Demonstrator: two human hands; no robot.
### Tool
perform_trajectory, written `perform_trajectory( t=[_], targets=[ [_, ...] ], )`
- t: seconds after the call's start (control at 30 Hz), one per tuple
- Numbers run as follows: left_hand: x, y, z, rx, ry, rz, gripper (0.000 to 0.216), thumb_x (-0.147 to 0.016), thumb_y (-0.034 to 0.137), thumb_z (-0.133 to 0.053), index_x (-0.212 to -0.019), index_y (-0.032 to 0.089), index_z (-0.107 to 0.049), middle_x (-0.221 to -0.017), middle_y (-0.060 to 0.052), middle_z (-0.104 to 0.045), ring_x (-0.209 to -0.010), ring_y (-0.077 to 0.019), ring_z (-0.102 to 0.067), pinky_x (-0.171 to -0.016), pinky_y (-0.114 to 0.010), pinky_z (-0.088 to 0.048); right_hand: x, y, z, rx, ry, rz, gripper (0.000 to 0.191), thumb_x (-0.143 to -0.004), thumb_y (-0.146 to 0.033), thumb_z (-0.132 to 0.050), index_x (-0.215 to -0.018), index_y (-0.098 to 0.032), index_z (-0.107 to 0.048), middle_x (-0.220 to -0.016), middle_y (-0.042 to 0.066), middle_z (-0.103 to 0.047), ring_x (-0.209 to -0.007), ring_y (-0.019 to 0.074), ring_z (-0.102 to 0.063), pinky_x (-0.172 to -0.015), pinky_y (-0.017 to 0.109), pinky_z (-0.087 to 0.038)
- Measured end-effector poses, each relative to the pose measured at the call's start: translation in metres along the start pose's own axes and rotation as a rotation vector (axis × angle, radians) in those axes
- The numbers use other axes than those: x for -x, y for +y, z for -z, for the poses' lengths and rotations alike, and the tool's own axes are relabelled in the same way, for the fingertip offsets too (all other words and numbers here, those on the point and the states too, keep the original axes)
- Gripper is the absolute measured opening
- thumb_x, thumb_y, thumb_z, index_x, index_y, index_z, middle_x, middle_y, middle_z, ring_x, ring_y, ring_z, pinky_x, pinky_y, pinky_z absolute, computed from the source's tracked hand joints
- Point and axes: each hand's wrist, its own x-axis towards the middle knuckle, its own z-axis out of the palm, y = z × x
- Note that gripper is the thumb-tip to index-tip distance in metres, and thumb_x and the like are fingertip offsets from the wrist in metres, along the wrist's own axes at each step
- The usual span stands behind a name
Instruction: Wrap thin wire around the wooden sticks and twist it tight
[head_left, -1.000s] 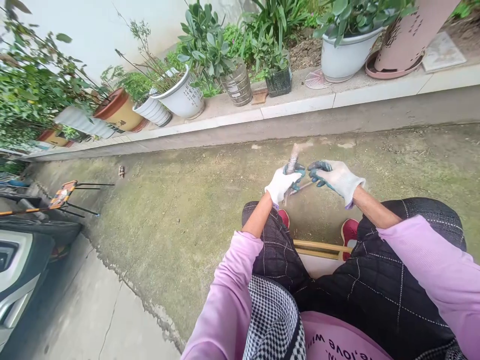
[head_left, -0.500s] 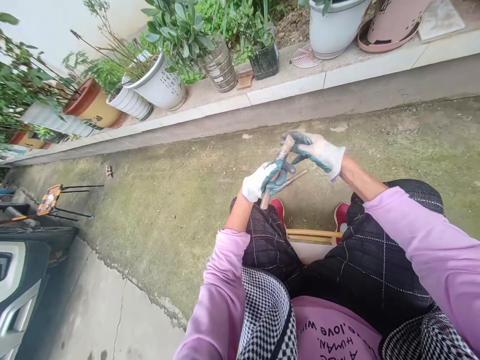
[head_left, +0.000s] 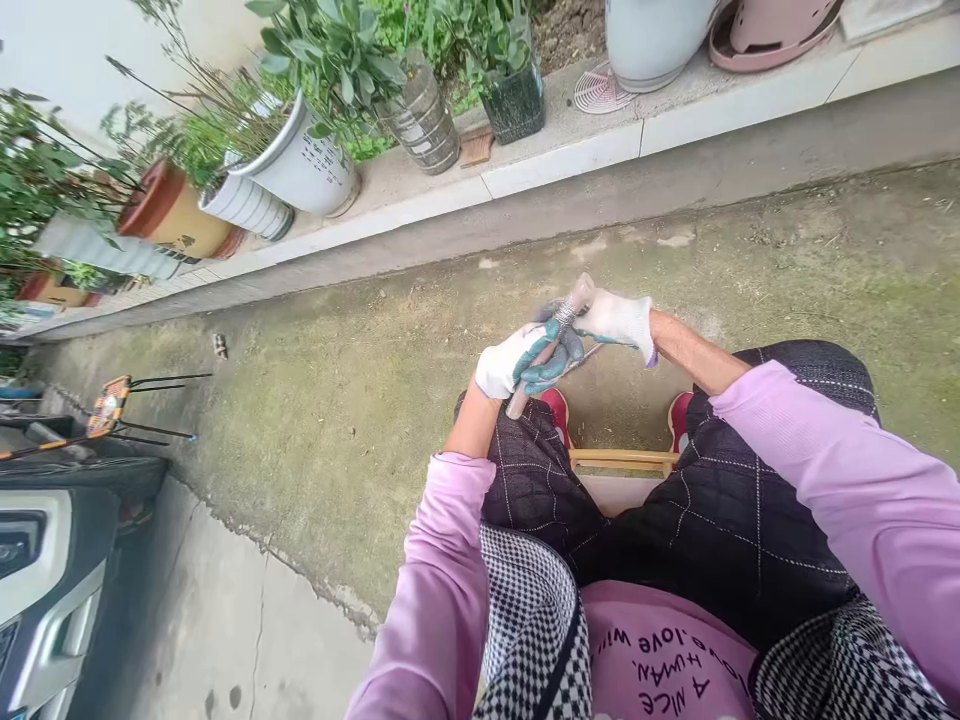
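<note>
My left hand [head_left: 525,358], in a white glove with a grey-blue palm, is closed round a pale wooden stick [head_left: 517,403] held at a slant above my knees. Silvery wire [head_left: 565,313] is wound round the stick near its far end. A thinner stick [head_left: 587,354] juts from under the left fingers toward the right. My right hand [head_left: 611,317], gloved alike, bends round behind the wired part; its fingers are closed and mostly hidden by the stick. What those fingers pinch, if anything, does not show.
Potted plants [head_left: 319,160] line a tiled ledge [head_left: 562,160] in front. Below me are a wooden stool bar [head_left: 622,460] and red shoes [head_left: 556,412]. To the left stand a small woven chair [head_left: 109,405] and a vehicle [head_left: 45,580] on concrete.
My right hand has moved left and slightly down, from beyond the stick's end to behind its wired part. The left hand keeps its hold, shifting slightly left.
</note>
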Motion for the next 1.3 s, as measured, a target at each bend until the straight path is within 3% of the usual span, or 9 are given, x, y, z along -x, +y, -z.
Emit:
perform_trajectory(
  t=[0.1, 0.23, 0.33, 0.43, 0.53, 0.73, 0.93, 1.1, 1.3],
  targets=[
    [0.005, -0.006, 0.003, 0.081, 0.053, -0.027, 0.07, -0.093, 0.084, -0.074, -0.102, 0.014, -0.072, -0.046, 0.011, -0.04, -0.032, -0.0082, -0.027, -0.036, -0.023, -0.034, 0.015, 0.002, 0.004, 0.003, 0.002, 0.015, 0.018, -0.083, -0.026, -0.063, -0.066, -0.025, -0.058, -0.067, 0.004, -0.067, -0.067, 0.0218, -0.061, -0.069, 0.036, -0.052],
    [0.007, -0.012, 0.005, 0.165, 0.141, -0.082, 0.065, -0.1, 0.08, -0.069, -0.099, 0.015, -0.07, -0.048, 0.011, -0.043, -0.031, -0.0065, -0.022, -0.034, -0.022, -0.032, 0.037, 0.003, 0.012, -0.051, 0.008, 0.085, 0.021, -0.084, -0.041, -0.062, -0.074, -0.023, -0.068, -0.071, 0.003, -0.072, -0.068, 0.0193, -0.062, -0.069, 0.033, -0.049],
    [0.003, -0.013, 0.007, 0.206, 0.177, -0.14, 0.063, -0.102, 0.079, -0.068, -0.099, 0.015, -0.07, -0.049, 0.011, -0.042, -0.031, -0.0057, -0.022, -0.034, -0.02, -0.031, 0.047, 0.004, 0.013, -0.124, -0.06, 0.084, 0.03, -0.084, -0.049, -0.07, -0.082, -0.02, -0.078, -0.079, 0.008, -0.08, -0.076, 0.0234, -0.07, -0.075, 0.037, -0.056],
    [0.0, -0.011, 0.009, 0.228, 0.26, -0.162, 0.058, -0.106, 0.073, -0.066, -0.099, 0.016, -0.068, -0.05, 0.012, -0.042, -0.031, -0.0048, -0.023, -0.036, -0.018, -0.03, 0.052, 0.007, 0.01, -0.373, -0.053, 0.007, 0.032, -0.081, -0.052, -0.086, -0.087, -0.021, -0.081, -0.084, 0.01, -0.082, -0.08, 0.0271, -0.076, -0.081, 0.044, -0.066],
    [0.0, -0.009, 0.01, 0.236, 0.318, -0.154, 0.054, -0.106, 0.069, -0.069, -0.104, 0.016, -0.07, -0.05, 0.013, -0.043, -0.03, -0.0061, -0.027, -0.036, -0.019, -0.029, 0.057, 0.009, 0.006, -0.587, -0.051, -0.102, 0.045, -0.074, -0.06, -0.099, -0.094, -0.023, -0.083, -0.087, 0.008, -0.083, -0.073, 0.0244, -0.076, -0.073, 0.042, -0.071],
    [0.008, -0.001, 0.0, 0.351, 0.449, -0.2, 0.05, -0.104, 0.064, -0.075, -0.119, 0.016, -0.075, -0.048, 0.014, -0.039, -0.031, -0.0068, -0.026, -0.036, -0.02, -0.025, 0.062, 0.011, 0.002, -0.729, -0.099, -0.208, 0.052, -0.073, -0.06, -0.104, -0.098, -0.021, -0.081, -0.103, 0.013, -0.088, -0.078, 0.0237, -0.082, -0.064, 0.032, -0.071],
    [0.02, 0.005, -0.007, 0.457, 0.466, -0.33, 0.051, -0.098, 0.066, -0.084, -0.112, 0.018, -0.075, -0.048, 0.013, -0.038, -0.033, -0.0058, -0.023, -0.036, -0.019, -0.026, 0.066, 0.003, 0.005, -0.59, -0.073, -0.173, 0.042, -0.074, -0.052, -0.103, -0.092, -0.019, -0.083, -0.09, 0.009, -0.085, -0.069, 0.0184, -0.076, -0.066, 0.03, -0.068],
    [0.038, 0.0, -0.018, 0.407, 0.451, -0.412, 0.047, -0.1, 0.064, -0.081, -0.107, 0.019, -0.071, -0.049, 0.013, -0.04, -0.032, -0.0051, -0.021, -0.035, -0.019, -0.025, 0.088, -0.018, 0.005, -0.449, 0.082, -0.187, 0.035, -0.076, -0.047, -0.099, -0.091, -0.019, -0.083, -0.073, 0.005, -0.078, -0.056, 0.0141, -0.064, -0.054, 0.027, -0.058],
    [0.056, 0.001, -0.051, 0.269, 0.575, -0.456, 0.057, -0.072, 0.055, -0.101, -0.099, 0.019, -0.064, -0.077, 0.004, -0.072, -0.037, -0.0014, -0.036, -0.036, -0.02, -0.03, 0.138, -0.055, -0.002, -0.297, 0.161, -0.124, 0.037, -0.088, -0.056, -0.081, -0.096, -0.02, -0.085, -0.075, 0.005, -0.078, -0.055, 0.0152, -0.062, -0.054, 0.028, -0.054]
  ],
)
